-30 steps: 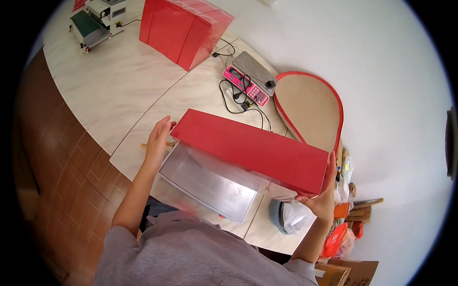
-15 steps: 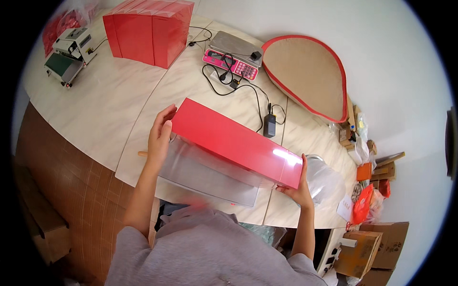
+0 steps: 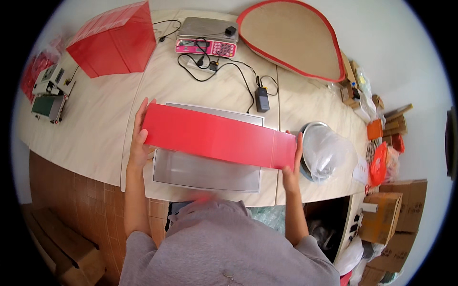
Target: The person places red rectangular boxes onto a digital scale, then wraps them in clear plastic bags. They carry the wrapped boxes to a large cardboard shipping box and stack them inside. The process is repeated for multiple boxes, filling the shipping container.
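A long, glossy red box (image 3: 214, 136) spans the space between my hands, tilting slightly down toward the right. My left hand (image 3: 139, 143) clasps its left end, fingers behind and thumb on the near side. At the other end, my right hand (image 3: 292, 172) grips the box with the thumb low and fingers up along the edge. Under the box lies a grey rectangular tray or mat (image 3: 205, 180) on the table; the box hides its middle. Right of my right hand stands a round metal basin (image 3: 306, 168) with a clear plastic bag (image 3: 329, 155) in it.
Stacked red boxes (image 3: 114, 47) stand at the back left, beside a small white-and-green machine (image 3: 50, 97). A pink scale (image 3: 207, 35), black cables with an adapter (image 3: 262, 99) and a red-rimmed woven tray (image 3: 291, 38) lie farther back. Cardboard boxes (image 3: 381, 217) sit at right.
My view has turned, shifting the background. The red box now sits more level and squarer to me, over the middle of the grey tray or mat. Both hands keep hold of it.
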A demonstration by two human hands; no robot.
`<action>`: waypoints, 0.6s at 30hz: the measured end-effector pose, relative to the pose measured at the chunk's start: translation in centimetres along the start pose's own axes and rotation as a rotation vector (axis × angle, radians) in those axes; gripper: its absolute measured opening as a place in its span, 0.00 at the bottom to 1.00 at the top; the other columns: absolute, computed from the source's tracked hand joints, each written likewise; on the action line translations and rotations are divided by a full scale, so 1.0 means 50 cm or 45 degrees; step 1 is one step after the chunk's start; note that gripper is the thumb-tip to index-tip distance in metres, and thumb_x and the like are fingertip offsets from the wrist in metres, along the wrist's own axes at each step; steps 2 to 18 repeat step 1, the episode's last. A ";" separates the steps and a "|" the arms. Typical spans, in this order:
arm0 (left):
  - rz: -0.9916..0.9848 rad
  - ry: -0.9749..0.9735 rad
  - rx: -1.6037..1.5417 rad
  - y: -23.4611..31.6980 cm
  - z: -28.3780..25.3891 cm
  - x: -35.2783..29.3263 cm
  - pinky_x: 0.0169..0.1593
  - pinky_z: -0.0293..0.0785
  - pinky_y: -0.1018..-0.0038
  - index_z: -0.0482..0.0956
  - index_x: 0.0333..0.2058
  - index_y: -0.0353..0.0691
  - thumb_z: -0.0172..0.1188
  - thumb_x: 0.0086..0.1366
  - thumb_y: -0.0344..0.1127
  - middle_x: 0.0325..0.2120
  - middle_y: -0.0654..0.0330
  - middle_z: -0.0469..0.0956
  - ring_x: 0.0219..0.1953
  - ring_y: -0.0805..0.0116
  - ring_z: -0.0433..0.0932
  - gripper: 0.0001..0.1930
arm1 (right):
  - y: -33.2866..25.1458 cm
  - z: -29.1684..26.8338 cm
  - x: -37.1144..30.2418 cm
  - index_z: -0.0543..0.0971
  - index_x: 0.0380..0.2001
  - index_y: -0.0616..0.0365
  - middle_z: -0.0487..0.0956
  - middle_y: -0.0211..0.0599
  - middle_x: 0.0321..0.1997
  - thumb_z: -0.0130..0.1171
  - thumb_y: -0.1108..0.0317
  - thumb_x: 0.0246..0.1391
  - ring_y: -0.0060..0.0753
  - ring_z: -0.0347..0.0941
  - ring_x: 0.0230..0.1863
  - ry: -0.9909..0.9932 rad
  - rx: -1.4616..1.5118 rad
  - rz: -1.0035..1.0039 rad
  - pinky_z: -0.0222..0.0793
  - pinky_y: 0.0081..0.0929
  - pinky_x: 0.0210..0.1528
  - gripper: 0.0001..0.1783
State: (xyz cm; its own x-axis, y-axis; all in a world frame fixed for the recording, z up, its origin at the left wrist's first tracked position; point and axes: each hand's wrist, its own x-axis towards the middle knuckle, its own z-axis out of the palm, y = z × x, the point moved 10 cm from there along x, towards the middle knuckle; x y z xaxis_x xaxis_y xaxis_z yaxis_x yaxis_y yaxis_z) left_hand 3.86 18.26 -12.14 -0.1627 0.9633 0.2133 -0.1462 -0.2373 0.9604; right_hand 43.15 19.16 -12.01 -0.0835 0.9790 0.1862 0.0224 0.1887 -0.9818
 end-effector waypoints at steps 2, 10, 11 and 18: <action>-0.047 -0.045 -0.073 -0.003 0.020 0.007 0.68 0.49 0.64 0.48 0.67 0.40 0.55 0.55 0.65 0.66 0.53 0.51 0.68 0.58 0.49 0.49 | 0.031 -0.012 -0.002 0.38 0.69 0.54 0.46 0.49 0.72 0.64 0.34 0.41 0.45 0.48 0.71 0.056 0.198 -0.013 0.43 0.43 0.70 0.65; -0.047 -0.045 -0.073 -0.003 0.020 0.007 0.68 0.49 0.64 0.48 0.67 0.40 0.55 0.55 0.65 0.66 0.53 0.51 0.68 0.58 0.49 0.49 | 0.031 -0.012 -0.002 0.38 0.69 0.54 0.46 0.49 0.72 0.64 0.34 0.41 0.45 0.48 0.71 0.056 0.198 -0.013 0.43 0.43 0.70 0.65; -0.047 -0.045 -0.073 -0.003 0.020 0.007 0.68 0.49 0.64 0.48 0.67 0.40 0.55 0.55 0.65 0.66 0.53 0.51 0.68 0.58 0.49 0.49 | 0.031 -0.012 -0.002 0.38 0.69 0.54 0.46 0.49 0.72 0.64 0.34 0.41 0.45 0.48 0.71 0.056 0.198 -0.013 0.43 0.43 0.70 0.65; -0.047 -0.045 -0.073 -0.003 0.020 0.007 0.68 0.49 0.64 0.48 0.67 0.40 0.55 0.55 0.65 0.66 0.53 0.51 0.68 0.58 0.49 0.49 | 0.031 -0.012 -0.002 0.38 0.69 0.54 0.46 0.49 0.72 0.64 0.34 0.41 0.45 0.48 0.71 0.056 0.198 -0.013 0.43 0.43 0.70 0.65</action>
